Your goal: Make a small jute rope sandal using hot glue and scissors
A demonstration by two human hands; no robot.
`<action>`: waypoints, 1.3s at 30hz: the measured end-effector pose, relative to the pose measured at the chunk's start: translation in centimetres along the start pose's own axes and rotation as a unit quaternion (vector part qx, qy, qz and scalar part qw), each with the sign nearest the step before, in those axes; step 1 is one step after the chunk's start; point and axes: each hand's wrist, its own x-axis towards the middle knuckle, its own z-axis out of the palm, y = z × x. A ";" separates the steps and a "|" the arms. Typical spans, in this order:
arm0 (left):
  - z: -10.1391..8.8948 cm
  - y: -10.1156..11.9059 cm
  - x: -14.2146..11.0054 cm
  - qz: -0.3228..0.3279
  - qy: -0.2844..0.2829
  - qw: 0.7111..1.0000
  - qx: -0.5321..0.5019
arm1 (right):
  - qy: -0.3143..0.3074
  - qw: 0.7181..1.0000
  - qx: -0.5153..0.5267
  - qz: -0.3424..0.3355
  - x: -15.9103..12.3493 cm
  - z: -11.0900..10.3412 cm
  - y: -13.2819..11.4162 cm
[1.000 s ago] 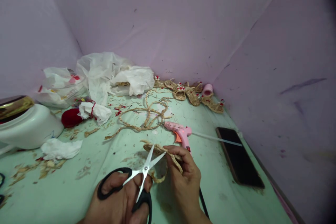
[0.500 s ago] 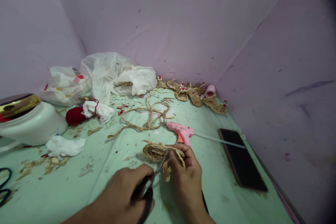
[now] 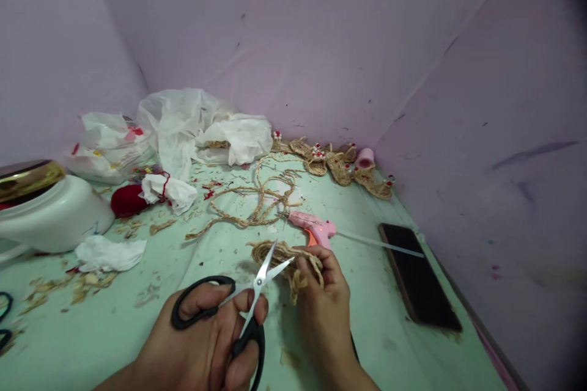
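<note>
My left hand (image 3: 206, 333) holds black-handled scissors (image 3: 259, 281) by their loops, with the blades spread apart. The blade tips overlap the near side of a small woven piece of braided straw (image 3: 270, 252) in this view; whether they touch it I cannot tell. My right hand (image 3: 328, 305) grips the right end of that braided piece between thumb and fingers, and a loose end hangs beneath the thumb. Just beyond my right hand lies a pink glue gun (image 3: 312, 224) with a clear glue stick (image 3: 376, 243) poking from its back.
Loose braided cord (image 3: 261, 201) lies behind the glue gun. At right is a phone (image 3: 419, 278). Several small woven slippers (image 3: 339, 168) line the back wall. Plastic bags (image 3: 174, 128), red yarn (image 3: 128, 200), a white pot (image 3: 77, 214) and straw scraps (image 3: 82, 287) are at left.
The scissors have opened wide and my left hand has turned over, palm showing. The blades have drawn back from between the strands near my right thumb. My right hand keeps its grip.
</note>
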 end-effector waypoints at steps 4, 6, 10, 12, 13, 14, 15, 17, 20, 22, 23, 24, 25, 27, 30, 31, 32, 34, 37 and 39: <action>0.3 -0.2 -0.1 0.018 -0.004 1.000 0.008 | -0.005 1.000 0.002 0.009 0.1 0.1 0.2; 0.0 -0.3 -0.1 0.029 0.008 1.000 0.002 | -0.009 1.000 -0.004 0.017 0.0 0.1 0.2; -0.5 -0.5 0.2 0.019 0.027 0.999 -0.002 | -0.011 1.000 0.005 0.025 0.0 0.2 0.4; -0.5 -0.6 0.3 0.025 0.036 0.999 0.002 | -0.014 1.000 0.007 0.026 -0.1 0.2 0.5; -0.5 -0.7 0.4 0.028 0.041 0.999 0.004 | -0.016 1.000 0.004 0.026 -0.1 0.2 0.4; -0.4 -0.7 0.4 0.030 0.047 0.998 0.003 | -0.018 0.999 -0.001 0.027 -0.2 0.2 0.4; -0.4 -0.7 0.5 0.028 0.050 0.998 0.003 | -0.019 0.999 -0.004 0.026 -0.2 0.1 0.4; -0.3 -0.6 0.5 0.023 0.050 0.999 -0.001 | -0.020 1.000 -0.008 0.020 -0.2 0.1 0.3; -0.2 -0.2 0.4 0.022 0.044 0.999 -0.007 | -0.026 0.999 -0.026 0.004 -0.2 -0.1 0.3; 0.0 0.1 0.3 0.019 0.033 0.999 -0.005 | -0.026 0.998 -0.050 -0.016 -0.2 -0.1 0.2; 0.1 0.3 0.2 0.015 0.027 0.999 -0.007 | -0.021 0.997 -0.062 -0.034 -0.2 -0.2 0.2; 0.2 0.4 0.1 0.009 0.025 1.000 -0.012 | -0.017 0.996 -0.074 -0.055 -0.2 -0.2 0.2; 0.3 0.5 0.0 0.004 0.027 0.999 -0.025 | -0.014 0.993 -0.084 -0.077 -0.3 -0.2 0.2; 0.3 0.4 0.0 0.008 0.047 0.997 -0.054 | -0.017 0.990 -0.095 -0.106 -0.4 -0.2 0.2; -0.1 -0.3 0.1 0.038 0.072 0.996 -0.031 | -0.022 0.992 -0.097 -0.082 -0.6 -0.1 0.3; -0.4 -0.6 0.2 0.045 0.078 0.996 0.001 | -0.020 0.993 -0.093 -0.068 -0.6 -0.1 0.3; -0.7 -0.8 0.4 0.050 0.089 0.994 0.044 | -0.017 0.994 -0.090 -0.057 -0.6 0.0 0.3; -1.2 -1.1 0.6 0.052 0.133 0.978 0.153 | -0.011 0.995 -0.087 -0.048 -0.6 0.1 0.3; -1.8 -1.1 0.6 0.049 0.230 0.877 0.419 | -0.008 0.996 -0.085 -0.039 -0.5 0.2 0.1; -2.0 -1.1 0.4 0.084 0.262 0.736 0.618 | -0.005 0.996 -0.080 -0.029 -0.5 0.3 0.0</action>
